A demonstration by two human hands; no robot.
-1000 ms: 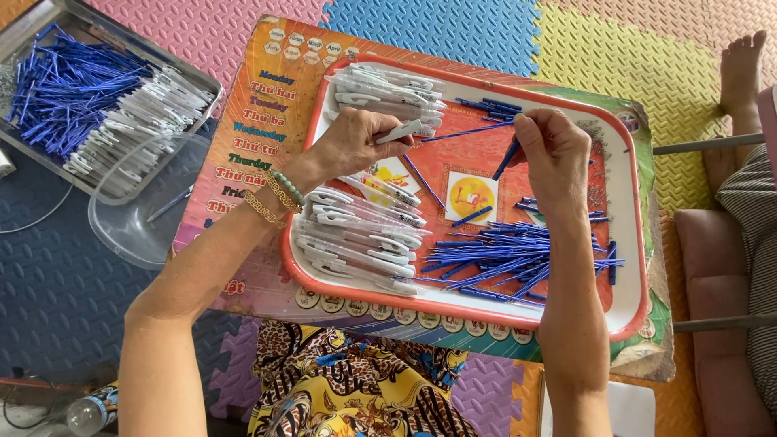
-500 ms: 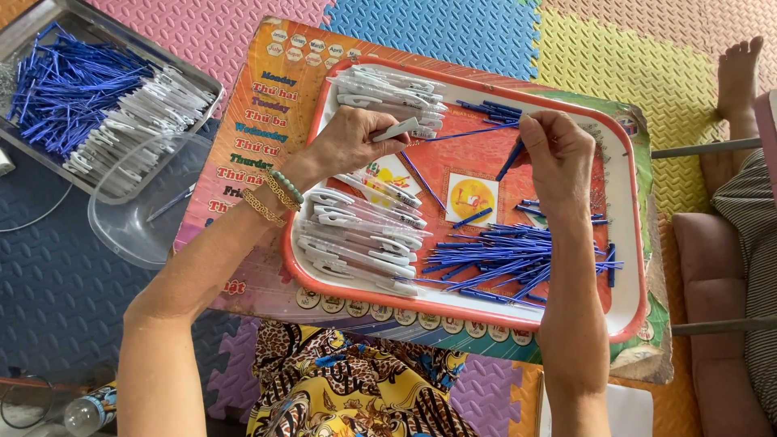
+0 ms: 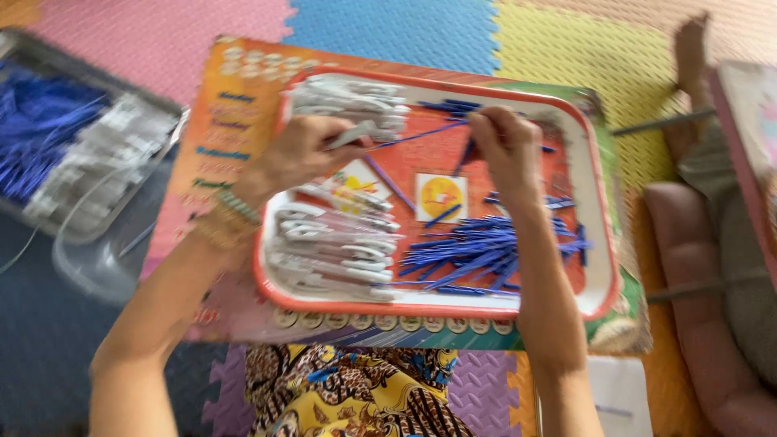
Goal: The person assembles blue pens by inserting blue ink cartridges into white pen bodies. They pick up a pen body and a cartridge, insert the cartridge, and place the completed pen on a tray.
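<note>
A red tray with a white rim [image 3: 600, 243] rests on a colourful board over my lap. My left hand [image 3: 303, 154] grips a white pen barrel [image 3: 356, 133]. My right hand [image 3: 506, 150] pinches a thin blue refill [image 3: 417, 136] whose other end meets the barrel's tip. White barrels lie in two heaps on the tray, one at the top left [image 3: 348, 97] and one at the lower left [image 3: 336, 251]. A heap of blue refills [image 3: 486, 251] lies at the tray's lower right, below my right wrist.
A grey bin [image 3: 73, 154] at the far left holds blue refills and white barrels, with a clear plastic tub [image 3: 97, 259] beside it. Foam floor mats lie all around. Another person's foot [image 3: 692, 48] and a pink cushion [image 3: 696, 267] are at the right.
The view has shifted and blurred. My hands have come closer together, and the blue refill now reaches from my right fingers to the barrel in my left hand.
</note>
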